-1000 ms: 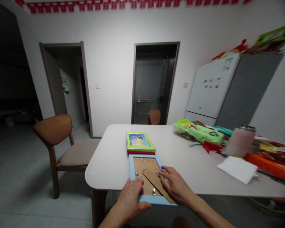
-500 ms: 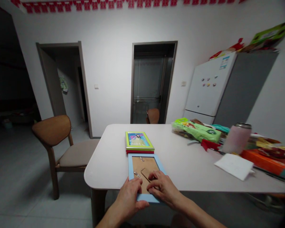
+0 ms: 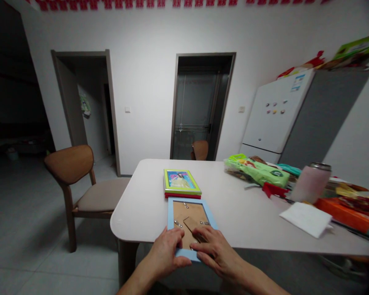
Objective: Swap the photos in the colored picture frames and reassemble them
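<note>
A broad lane of the white, round-cornered tabletop (image 3: 246, 217) lies open from near edge to far edge, between the frames and the clutter toward the right end. Left of the frames, a narrower lane runs along the left edge to the near-left corner. The lime-green picture frame stacked on red (image 3: 197, 191) blocks straight reach beyond the light-blue wooden frame (image 3: 170, 211). Rightward, a green plastic package (image 3: 267, 174), folded white sheet (image 3: 306, 219) and tall pink metal-topped bottle (image 3: 310, 184) obstruct passage.

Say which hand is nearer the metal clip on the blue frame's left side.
Left. Left hand is just below the metal clip; right hand is farther, on the lower right of the blue picture frame.
</note>
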Demonstrator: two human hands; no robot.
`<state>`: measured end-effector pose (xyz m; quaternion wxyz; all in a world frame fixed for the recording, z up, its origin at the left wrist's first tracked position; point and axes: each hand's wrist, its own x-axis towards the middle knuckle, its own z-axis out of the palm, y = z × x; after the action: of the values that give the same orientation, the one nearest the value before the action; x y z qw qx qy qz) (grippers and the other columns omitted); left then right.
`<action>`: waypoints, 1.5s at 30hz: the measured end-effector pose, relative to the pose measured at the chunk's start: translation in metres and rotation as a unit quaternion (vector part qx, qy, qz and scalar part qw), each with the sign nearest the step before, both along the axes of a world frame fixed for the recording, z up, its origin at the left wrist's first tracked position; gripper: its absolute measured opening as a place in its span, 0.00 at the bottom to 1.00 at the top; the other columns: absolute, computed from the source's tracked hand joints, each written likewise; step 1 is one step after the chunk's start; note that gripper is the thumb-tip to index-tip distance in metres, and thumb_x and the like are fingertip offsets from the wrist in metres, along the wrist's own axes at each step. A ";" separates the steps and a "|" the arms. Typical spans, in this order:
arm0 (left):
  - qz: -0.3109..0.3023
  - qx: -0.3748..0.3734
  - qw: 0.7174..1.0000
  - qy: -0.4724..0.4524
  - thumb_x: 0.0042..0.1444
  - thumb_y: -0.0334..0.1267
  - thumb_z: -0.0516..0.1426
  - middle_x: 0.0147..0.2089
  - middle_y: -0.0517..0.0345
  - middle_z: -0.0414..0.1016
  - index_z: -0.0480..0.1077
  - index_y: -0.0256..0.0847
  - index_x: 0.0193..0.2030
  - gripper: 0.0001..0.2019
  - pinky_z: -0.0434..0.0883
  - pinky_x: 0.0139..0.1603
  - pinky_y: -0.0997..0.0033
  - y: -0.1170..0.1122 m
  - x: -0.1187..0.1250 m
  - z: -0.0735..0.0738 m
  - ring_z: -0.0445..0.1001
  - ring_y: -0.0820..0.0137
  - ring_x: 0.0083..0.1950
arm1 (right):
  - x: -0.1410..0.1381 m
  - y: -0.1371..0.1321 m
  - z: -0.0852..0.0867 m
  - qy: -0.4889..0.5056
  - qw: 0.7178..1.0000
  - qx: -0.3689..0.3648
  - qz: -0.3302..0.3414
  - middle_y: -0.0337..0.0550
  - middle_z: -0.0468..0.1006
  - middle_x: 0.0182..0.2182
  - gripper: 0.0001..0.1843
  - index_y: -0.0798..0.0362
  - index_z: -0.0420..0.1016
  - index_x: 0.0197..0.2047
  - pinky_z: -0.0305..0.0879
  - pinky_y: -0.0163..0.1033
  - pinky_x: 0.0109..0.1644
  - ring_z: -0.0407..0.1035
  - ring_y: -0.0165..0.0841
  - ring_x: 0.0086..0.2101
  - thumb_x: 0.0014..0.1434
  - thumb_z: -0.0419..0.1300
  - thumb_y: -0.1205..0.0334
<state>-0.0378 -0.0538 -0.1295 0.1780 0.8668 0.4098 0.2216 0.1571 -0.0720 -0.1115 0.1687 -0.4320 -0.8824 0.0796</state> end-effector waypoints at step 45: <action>0.008 -0.020 1.000 0.007 0.36 0.42 0.64 0.34 0.65 0.68 0.63 0.41 0.30 0.17 0.58 0.38 0.76 -0.003 -0.002 0.004 0.65 0.72 0.37 | -0.053 0.066 -0.017 0.046 0.995 0.024 -0.086 0.41 0.72 0.22 0.12 0.53 0.74 0.20 0.54 0.31 0.33 0.64 0.28 0.28 0.48 0.51 0.67</action>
<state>-0.0401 -0.0571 -0.1260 0.1904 0.8614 0.4221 0.2087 0.1039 -0.0056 -0.1286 0.2259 -0.4979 -0.8349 0.0638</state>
